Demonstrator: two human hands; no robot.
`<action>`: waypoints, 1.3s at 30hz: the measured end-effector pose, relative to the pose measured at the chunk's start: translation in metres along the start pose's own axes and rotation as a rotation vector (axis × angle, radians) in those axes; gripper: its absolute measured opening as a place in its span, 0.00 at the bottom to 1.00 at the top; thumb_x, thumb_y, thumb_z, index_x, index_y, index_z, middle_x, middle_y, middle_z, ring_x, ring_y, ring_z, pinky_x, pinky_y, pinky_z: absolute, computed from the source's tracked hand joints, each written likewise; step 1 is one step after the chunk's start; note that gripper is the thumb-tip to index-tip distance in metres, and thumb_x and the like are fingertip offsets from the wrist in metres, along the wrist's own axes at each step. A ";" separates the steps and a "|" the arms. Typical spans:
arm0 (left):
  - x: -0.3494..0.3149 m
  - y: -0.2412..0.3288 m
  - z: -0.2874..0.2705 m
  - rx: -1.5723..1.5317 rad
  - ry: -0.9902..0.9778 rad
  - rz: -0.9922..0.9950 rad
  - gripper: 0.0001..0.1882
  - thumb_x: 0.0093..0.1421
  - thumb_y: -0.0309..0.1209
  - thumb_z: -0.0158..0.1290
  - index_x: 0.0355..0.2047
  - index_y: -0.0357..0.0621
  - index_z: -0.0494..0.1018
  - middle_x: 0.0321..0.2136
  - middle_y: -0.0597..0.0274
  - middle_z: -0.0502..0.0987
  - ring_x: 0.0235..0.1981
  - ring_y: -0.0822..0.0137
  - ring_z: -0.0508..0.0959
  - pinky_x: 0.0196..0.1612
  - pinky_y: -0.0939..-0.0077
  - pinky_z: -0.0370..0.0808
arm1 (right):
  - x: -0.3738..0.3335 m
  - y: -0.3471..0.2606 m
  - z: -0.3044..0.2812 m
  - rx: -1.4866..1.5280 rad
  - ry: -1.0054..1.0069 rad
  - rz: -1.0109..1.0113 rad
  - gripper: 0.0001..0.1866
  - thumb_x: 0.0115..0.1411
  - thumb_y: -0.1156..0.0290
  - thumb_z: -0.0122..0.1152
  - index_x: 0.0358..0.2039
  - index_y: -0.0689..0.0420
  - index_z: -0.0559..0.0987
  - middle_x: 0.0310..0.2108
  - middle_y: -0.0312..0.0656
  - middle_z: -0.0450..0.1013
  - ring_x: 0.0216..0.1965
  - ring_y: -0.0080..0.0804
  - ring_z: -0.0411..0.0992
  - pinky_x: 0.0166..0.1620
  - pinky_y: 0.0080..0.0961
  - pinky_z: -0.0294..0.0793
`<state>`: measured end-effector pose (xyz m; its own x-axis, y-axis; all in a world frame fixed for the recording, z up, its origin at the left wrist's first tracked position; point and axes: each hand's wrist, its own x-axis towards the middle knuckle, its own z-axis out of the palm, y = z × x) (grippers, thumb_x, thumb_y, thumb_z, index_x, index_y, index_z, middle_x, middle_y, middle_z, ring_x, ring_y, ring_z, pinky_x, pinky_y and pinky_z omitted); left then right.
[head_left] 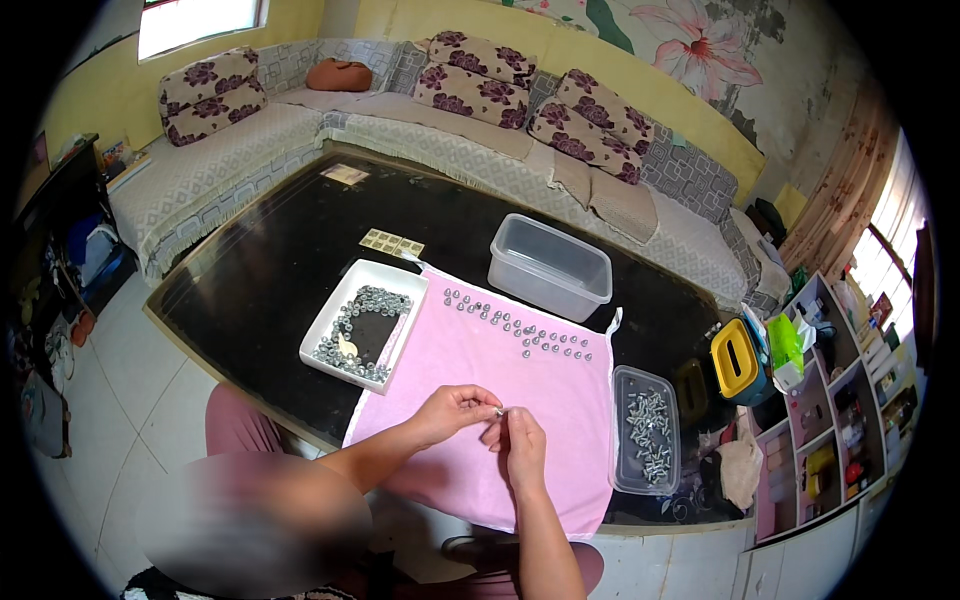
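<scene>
Over the pink cloth (420,455), my left hand (452,412) pinches a small shiny metal fastener (499,411) between thumb and fingertips. Closed around the same spot, the fingertips of my right hand (522,445) meet it; whether it is a bolt, a nut or both together is too small to tell. Beyond my hands, several small metal fasteners (515,328) stand in slanting rows on the cloth. A white tray (318,332) of metal nuts (385,300) rests at the cloth's left edge. To the right lies a shallow see-through tray (624,475) of silver bolts (650,435).
A deep see-through plastic box (550,275) stands beyond the cloth on the black table (250,270). Near it lies a flat sheet of small squares (392,243). A yellow-topped tissue box (735,360) and shelving (815,410) are at the right. A sofa (380,130) runs behind the table.
</scene>
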<state>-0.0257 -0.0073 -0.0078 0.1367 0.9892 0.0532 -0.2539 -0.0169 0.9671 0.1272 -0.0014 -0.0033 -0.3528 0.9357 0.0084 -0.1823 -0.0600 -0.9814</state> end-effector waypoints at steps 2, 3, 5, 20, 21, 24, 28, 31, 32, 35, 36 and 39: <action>-0.001 0.003 0.000 0.010 0.004 -0.019 0.07 0.55 0.24 0.50 0.35 0.37 0.71 0.29 0.65 0.74 0.32 0.78 0.73 0.37 0.86 0.70 | -0.001 -0.009 0.012 -0.006 0.092 -0.055 0.13 0.62 0.64 0.44 0.29 0.61 0.70 0.22 0.39 0.70 0.23 0.21 0.67 0.27 0.15 0.67; -0.001 0.005 0.001 0.024 -0.002 -0.030 0.07 0.55 0.24 0.50 0.35 0.37 0.71 0.29 0.65 0.74 0.32 0.78 0.73 0.37 0.85 0.71 | 0.000 -0.006 0.009 -0.007 0.064 -0.060 0.14 0.62 0.64 0.43 0.28 0.61 0.70 0.22 0.40 0.70 0.23 0.22 0.67 0.27 0.15 0.67; -0.001 0.005 0.003 0.027 -0.020 -0.024 0.07 0.55 0.23 0.50 0.35 0.37 0.71 0.30 0.64 0.74 0.32 0.78 0.73 0.36 0.85 0.71 | 0.002 0.003 0.002 -0.008 0.009 -0.071 0.15 0.62 0.63 0.41 0.27 0.61 0.69 0.22 0.41 0.70 0.22 0.23 0.67 0.27 0.16 0.67; -0.003 0.001 0.004 0.070 -0.029 0.097 0.08 0.53 0.23 0.52 0.35 0.36 0.71 0.27 0.64 0.74 0.29 0.77 0.73 0.34 0.83 0.72 | 0.002 0.004 -0.007 -0.011 -0.078 0.010 0.16 0.62 0.62 0.41 0.28 0.62 0.69 0.20 0.41 0.70 0.21 0.23 0.68 0.25 0.16 0.67; -0.003 0.000 0.003 0.053 -0.036 0.096 0.08 0.53 0.23 0.52 0.35 0.36 0.71 0.28 0.64 0.74 0.29 0.77 0.73 0.34 0.83 0.72 | 0.002 0.003 -0.006 -0.020 -0.053 0.003 0.16 0.62 0.62 0.40 0.28 0.62 0.69 0.20 0.41 0.70 0.21 0.23 0.68 0.25 0.16 0.67; -0.002 0.000 0.003 -0.007 -0.010 0.065 0.08 0.53 0.22 0.52 0.35 0.37 0.71 0.28 0.65 0.74 0.30 0.78 0.73 0.34 0.84 0.71 | 0.000 -0.003 0.006 0.000 0.063 -0.033 0.17 0.62 0.61 0.40 0.26 0.61 0.70 0.18 0.41 0.69 0.20 0.23 0.67 0.24 0.15 0.66; -0.004 0.003 0.004 -0.008 -0.072 0.093 0.08 0.54 0.22 0.51 0.35 0.37 0.70 0.28 0.64 0.73 0.29 0.77 0.73 0.34 0.83 0.72 | 0.000 -0.001 0.002 0.043 0.031 -0.022 0.17 0.62 0.60 0.40 0.27 0.61 0.70 0.18 0.40 0.69 0.19 0.23 0.67 0.24 0.15 0.66; -0.003 0.000 0.003 -0.009 -0.066 0.098 0.08 0.54 0.22 0.51 0.35 0.37 0.70 0.28 0.65 0.73 0.29 0.77 0.73 0.34 0.83 0.72 | -0.001 -0.002 0.001 0.033 0.007 -0.026 0.16 0.62 0.61 0.42 0.28 0.61 0.70 0.19 0.38 0.69 0.21 0.21 0.67 0.23 0.14 0.65; -0.003 -0.001 0.002 -0.021 -0.053 0.088 0.07 0.54 0.22 0.51 0.35 0.37 0.70 0.28 0.65 0.73 0.29 0.77 0.73 0.34 0.83 0.72 | -0.001 -0.003 0.004 0.036 0.036 -0.041 0.16 0.62 0.61 0.43 0.28 0.61 0.70 0.19 0.37 0.68 0.21 0.20 0.66 0.23 0.13 0.65; -0.001 -0.002 0.003 -0.024 -0.051 0.090 0.07 0.54 0.22 0.51 0.35 0.38 0.70 0.28 0.65 0.73 0.29 0.78 0.72 0.34 0.84 0.72 | 0.001 0.000 0.007 0.020 0.092 -0.086 0.16 0.62 0.61 0.42 0.28 0.61 0.70 0.19 0.40 0.69 0.20 0.23 0.67 0.23 0.15 0.66; -0.002 -0.002 0.003 -0.001 -0.069 0.115 0.07 0.54 0.22 0.51 0.35 0.38 0.70 0.28 0.65 0.73 0.29 0.78 0.72 0.34 0.84 0.72 | 0.002 0.002 0.003 0.030 0.047 -0.052 0.15 0.62 0.62 0.42 0.28 0.61 0.70 0.19 0.40 0.69 0.20 0.22 0.67 0.24 0.15 0.66; 0.001 -0.006 0.001 -0.007 -0.066 0.127 0.07 0.54 0.23 0.52 0.34 0.38 0.71 0.29 0.66 0.72 0.30 0.78 0.72 0.35 0.84 0.72 | 0.001 0.000 -0.001 0.079 0.022 -0.006 0.14 0.61 0.64 0.44 0.27 0.61 0.70 0.19 0.39 0.69 0.20 0.22 0.67 0.25 0.14 0.67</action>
<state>-0.0225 -0.0067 -0.0135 0.1656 0.9675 0.1912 -0.2793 -0.1399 0.9500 0.1276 -0.0001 -0.0030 -0.3313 0.9435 0.0088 -0.2564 -0.0810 -0.9632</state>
